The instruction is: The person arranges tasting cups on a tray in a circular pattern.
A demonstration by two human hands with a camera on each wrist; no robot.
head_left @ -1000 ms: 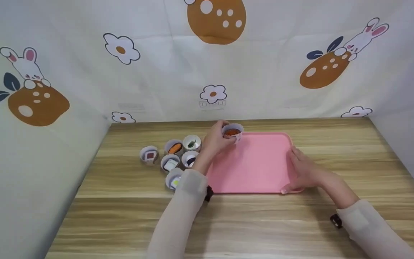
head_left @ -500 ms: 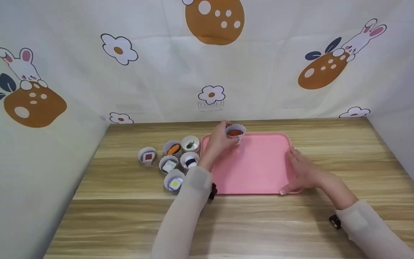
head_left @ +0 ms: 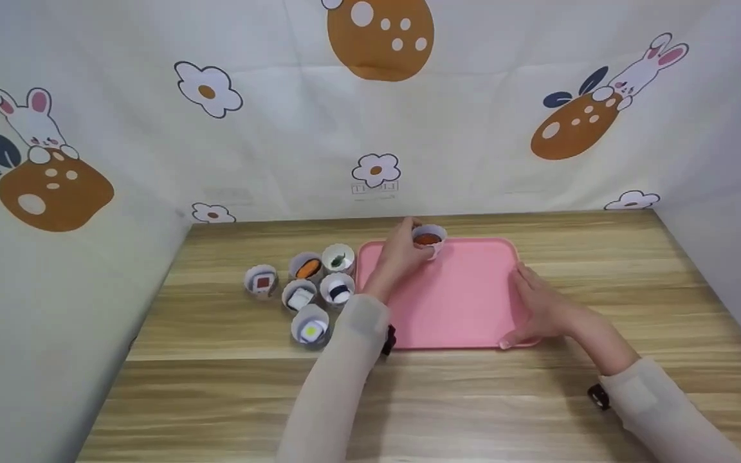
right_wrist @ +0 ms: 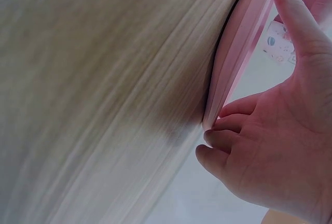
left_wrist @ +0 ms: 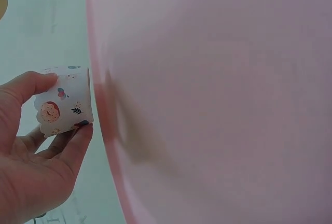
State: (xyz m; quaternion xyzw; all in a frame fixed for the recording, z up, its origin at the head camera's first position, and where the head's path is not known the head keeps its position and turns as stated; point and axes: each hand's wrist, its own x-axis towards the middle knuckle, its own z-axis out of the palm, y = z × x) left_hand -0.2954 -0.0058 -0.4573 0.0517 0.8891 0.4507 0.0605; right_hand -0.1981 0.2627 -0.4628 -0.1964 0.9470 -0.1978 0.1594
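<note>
In the head view my left hand grips a white paper baking cup with orange-red contents, at the far edge of the pink tray. Thumb and fingers hold the patterned cup by its sides in the left wrist view. Its base faces the tray's surface; whether they touch I cannot tell. My right hand rests against the tray's right side, fingers along the edge and thumb at the near corner. Seen from the right wrist, the fingertips of that hand touch the tray's outer rim.
Left of the tray stand several more paper cups, among them one with an orange piece, one with a dark-banded white piece and one with a yellow-centred piece. A cup with a red-centred square stands apart. A printed curtain hangs behind.
My left hand has moved slightly to the right with the cup, along the tray's far edge. The right hand stays at the tray's right side.
</note>
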